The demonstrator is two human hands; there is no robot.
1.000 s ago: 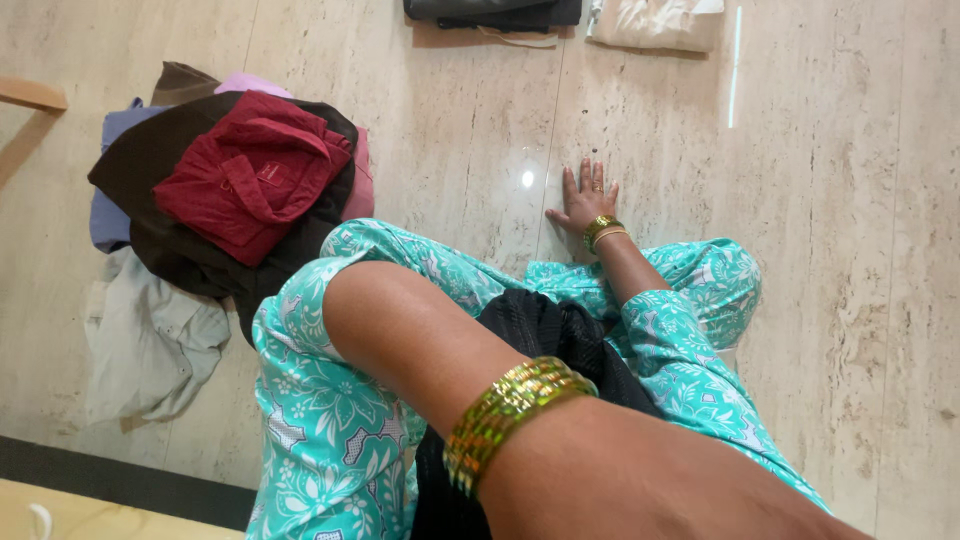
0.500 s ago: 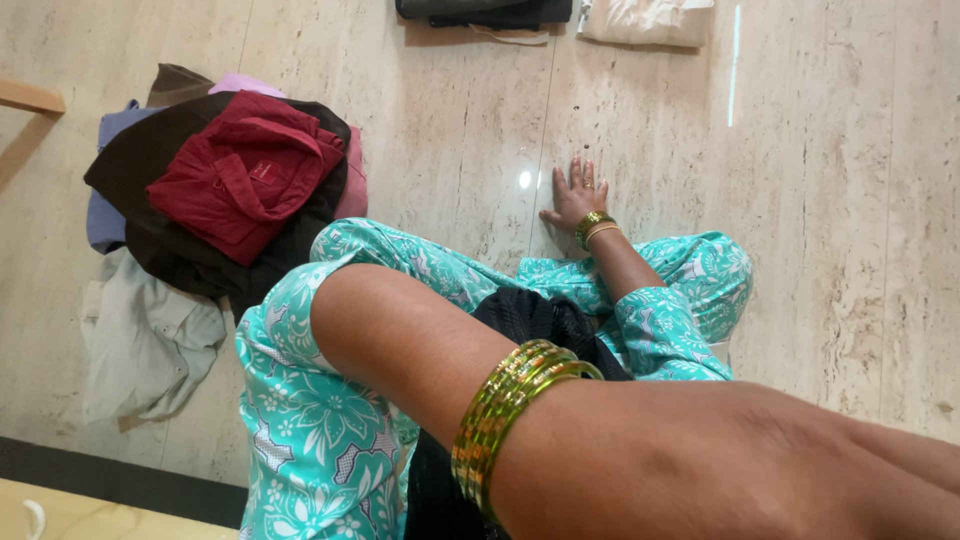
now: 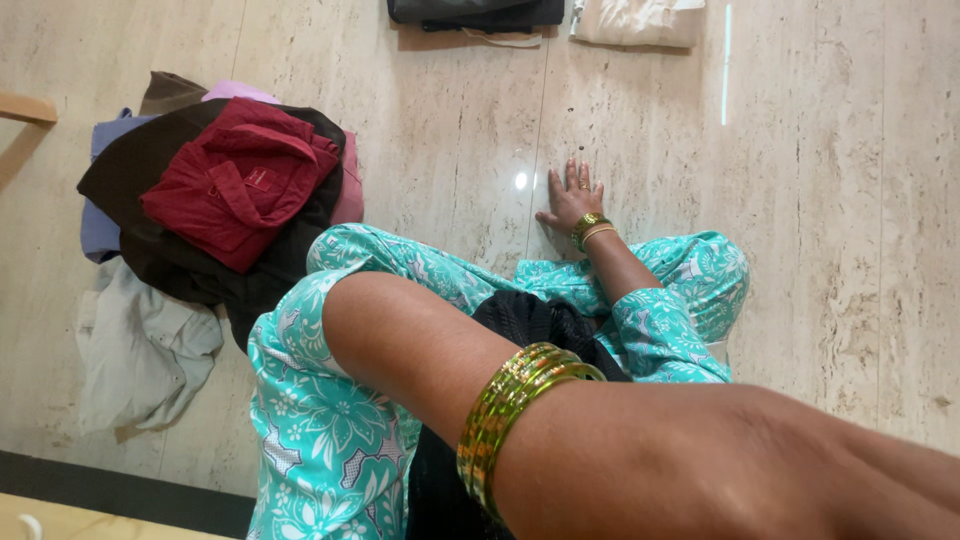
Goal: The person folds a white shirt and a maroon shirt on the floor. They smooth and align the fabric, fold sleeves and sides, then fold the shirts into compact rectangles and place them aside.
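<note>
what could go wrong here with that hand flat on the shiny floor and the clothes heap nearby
The right hand lies flat on the glossy floor; if it carries weight, it might slip. The red shirt tops a loose clothes pile and may slide off. The left forearm blocks much of the view, so its hand goes unseen.

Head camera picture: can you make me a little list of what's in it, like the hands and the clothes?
Right hand: flat on the floor, fingers spread, holding nothing
Left hand: close to the camera, cut off by the edge; its grasp cannot be told
Bangles: gold, on the left wrist
Clothes pile: on the floor, red shirt on top
Folded clothes: at the top edge, apart from both hands
</note>
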